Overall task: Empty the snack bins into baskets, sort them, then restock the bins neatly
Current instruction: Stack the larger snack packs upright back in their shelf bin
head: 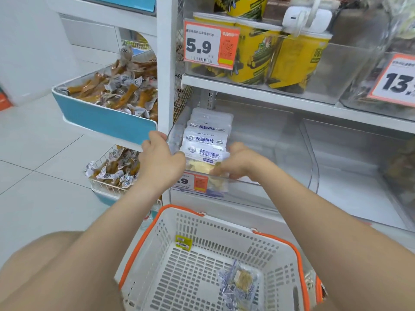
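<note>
The basket is set directly below the bin. Its side wall is gripped by the left hand, its front packet by the right hand.

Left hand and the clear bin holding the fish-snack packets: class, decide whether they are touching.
Touching. The head view shows the left hand curling its fingers over the left wall of the clear bin, with no gap.

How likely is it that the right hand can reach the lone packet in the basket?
Probably yes. The packet lies uncovered in the open basket, below the right hand, and the orange handles lie along the rim. That hand is at the white packets in the clear bin.
</note>
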`<state>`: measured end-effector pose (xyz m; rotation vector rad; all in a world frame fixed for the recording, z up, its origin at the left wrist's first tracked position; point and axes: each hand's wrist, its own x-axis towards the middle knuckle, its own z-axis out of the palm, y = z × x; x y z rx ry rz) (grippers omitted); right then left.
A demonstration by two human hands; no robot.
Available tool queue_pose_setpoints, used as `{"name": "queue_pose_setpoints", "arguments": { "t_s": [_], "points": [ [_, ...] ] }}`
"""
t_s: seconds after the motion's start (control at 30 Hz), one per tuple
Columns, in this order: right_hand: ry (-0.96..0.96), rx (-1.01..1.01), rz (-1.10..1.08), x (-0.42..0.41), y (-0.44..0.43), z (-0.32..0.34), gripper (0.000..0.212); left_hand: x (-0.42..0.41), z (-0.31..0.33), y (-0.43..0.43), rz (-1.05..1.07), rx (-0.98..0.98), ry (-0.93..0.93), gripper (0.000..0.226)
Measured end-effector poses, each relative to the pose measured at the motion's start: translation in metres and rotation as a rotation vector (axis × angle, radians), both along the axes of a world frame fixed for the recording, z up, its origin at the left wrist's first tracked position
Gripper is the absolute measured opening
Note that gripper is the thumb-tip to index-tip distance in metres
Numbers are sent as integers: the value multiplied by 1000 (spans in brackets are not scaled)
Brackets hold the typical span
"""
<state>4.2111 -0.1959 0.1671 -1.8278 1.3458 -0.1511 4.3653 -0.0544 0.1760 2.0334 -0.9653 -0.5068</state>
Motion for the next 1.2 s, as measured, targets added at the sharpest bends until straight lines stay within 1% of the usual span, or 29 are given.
{"name": "queue_pose_setpoints", "arguments": {
  "t_s": [0.03, 0.1, 0.2, 0.3, 0.37, 0.43, 0.47, 0.57, 0.6, 0.63, 0.8, 1.0, 1.03, 1.07, 1.13, 1.17, 1.2],
  "points": [
    [-2, -25, 11, 5, -1, -1, 50, 0, -1, -1, -1, 0, -28, 45],
    [21, -7, 1, 14, 0, -5, 53, 0, -3, -3, -2, -5, -64, 44],
    [43, 143, -37, 22, 1, -16, 50, 0, -6, -3, -9, -16, -88, 44],
    [74, 200, -61, 23, -1, -17, 27, 1, -7, -4, -3, -17, -109, 44],
    [21, 150, -86, 21, -5, -18, 27, 0, -8, -6, 7, -12, -120, 46],
    [-16, 15, -91, 22, -5, -19, 26, 1, -9, -8, 13, -8, -129, 47],
    [-15, -68, -97, 24, -4, -20, 32, 1, -9, -8, 13, -6, -135, 48],
    [87, -310, -114, 28, -3, -25, 84, 1, -12, -8, 6, -9, -158, 50],
    [114, -347, -109, 28, -2, -26, 96, 1, -12, -8, 5, -9, -168, 50],
    [116, -359, -116, 29, -3, -27, 101, 1, -12, -8, 3, -11, -175, 50],
    [46, -471, -73, 32, -1, -26, 109, 2, -13, -7, -3, -16, -191, 49],
    [53, -419, -99, 25, 5, -27, 104, 0, -12, -7, 0, -13, -212, 50],
    [14, -389, -112, 24, 5, -27, 108, -1, -13, -6, 0, -11, -218, 50],
    [-42, -344, -120, 24, 4, -28, 118, -1, -13, -6, -1, -10, -226, 51],
    [-136, -246, -98, 22, 1, -28, 145, -1, -14, -5, 0, -8, -240, 52],
    [-142, -212, -66, 20, 0, -26, 148, -1, -14, -5, -1, -8, -246, 53],
    [-132, -192, -40, 18, 0, -24, 144, -1, -14, -4, -3, -8, -250, 53]
  ]
}}
